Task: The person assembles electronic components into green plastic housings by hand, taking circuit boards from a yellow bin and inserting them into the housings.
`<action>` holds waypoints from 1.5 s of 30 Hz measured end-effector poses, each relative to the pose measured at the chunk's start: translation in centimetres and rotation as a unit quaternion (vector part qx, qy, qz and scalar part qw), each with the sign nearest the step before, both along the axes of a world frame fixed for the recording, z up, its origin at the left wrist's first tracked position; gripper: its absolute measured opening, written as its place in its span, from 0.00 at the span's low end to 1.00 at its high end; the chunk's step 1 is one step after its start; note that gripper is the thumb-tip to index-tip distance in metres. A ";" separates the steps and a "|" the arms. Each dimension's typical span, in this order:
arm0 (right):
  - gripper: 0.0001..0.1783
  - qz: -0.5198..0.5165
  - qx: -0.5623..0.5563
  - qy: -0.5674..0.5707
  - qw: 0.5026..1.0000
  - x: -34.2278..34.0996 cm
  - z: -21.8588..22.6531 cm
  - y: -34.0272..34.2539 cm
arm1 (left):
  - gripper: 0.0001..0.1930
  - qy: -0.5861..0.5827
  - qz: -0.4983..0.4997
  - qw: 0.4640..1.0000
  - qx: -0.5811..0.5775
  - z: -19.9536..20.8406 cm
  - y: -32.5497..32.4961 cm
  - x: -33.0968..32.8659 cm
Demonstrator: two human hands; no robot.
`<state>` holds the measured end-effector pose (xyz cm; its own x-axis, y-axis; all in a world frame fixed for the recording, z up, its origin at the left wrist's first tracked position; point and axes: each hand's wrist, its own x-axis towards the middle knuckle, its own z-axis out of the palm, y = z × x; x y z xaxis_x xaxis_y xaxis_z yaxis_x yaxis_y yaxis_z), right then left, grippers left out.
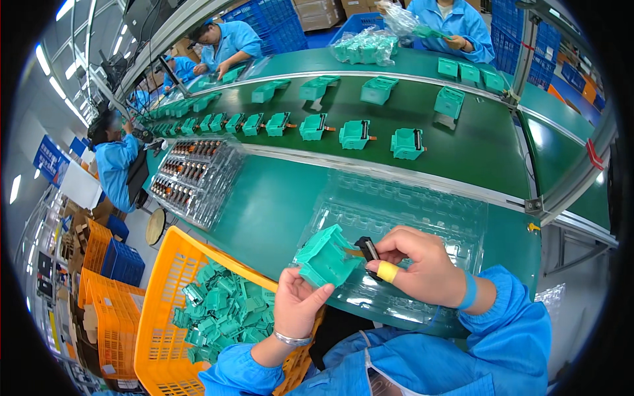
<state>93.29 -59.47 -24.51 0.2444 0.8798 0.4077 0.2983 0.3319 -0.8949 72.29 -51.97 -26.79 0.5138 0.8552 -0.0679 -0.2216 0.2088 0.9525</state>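
Observation:
My left hand grips a green plastic housing by its lower left side, thumb on the near edge. The housing is tilted, its hollow facing up toward me. In my right hand is a small black connector, pinched between thumb and fingers, with a yellow wrap round the thumb. A short orange-brown ribbon reaches from the connector to the housing's right edge; whether it is attached there I cannot tell. Under both hands lies a clear plastic tray on the green bench.
An orange basket full of green housings stands at my left. Clear trays of small parts are stacked on the bench's left. Beyond a metal rail runs a green conveyor carrying rows of housings. Several co-workers in blue sit around it.

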 end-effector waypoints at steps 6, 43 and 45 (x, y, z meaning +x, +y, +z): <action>0.09 0.007 -0.040 -0.065 0.997 0.0 -0.3 0.5 | 0.21 -0.001 -0.016 0.998 0.064 0.0 -0.9 0.5; 0.12 0.140 -0.226 0.129 0.955 1.9 -3.7 -0.8 | 0.20 0.013 -0.085 0.996 0.020 -0.6 -2.9 1.0; 0.11 0.121 -0.172 0.115 0.971 1.8 -4.2 -1.2 | 0.21 0.007 -0.097 0.995 0.037 -1.0 -3.0 1.0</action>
<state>95.05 -60.67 -28.69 0.0635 0.9972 0.0384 0.0289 0.0366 -0.9989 73.29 -54.95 -27.82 0.6695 0.7427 -0.0171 -0.1711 0.1765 0.9693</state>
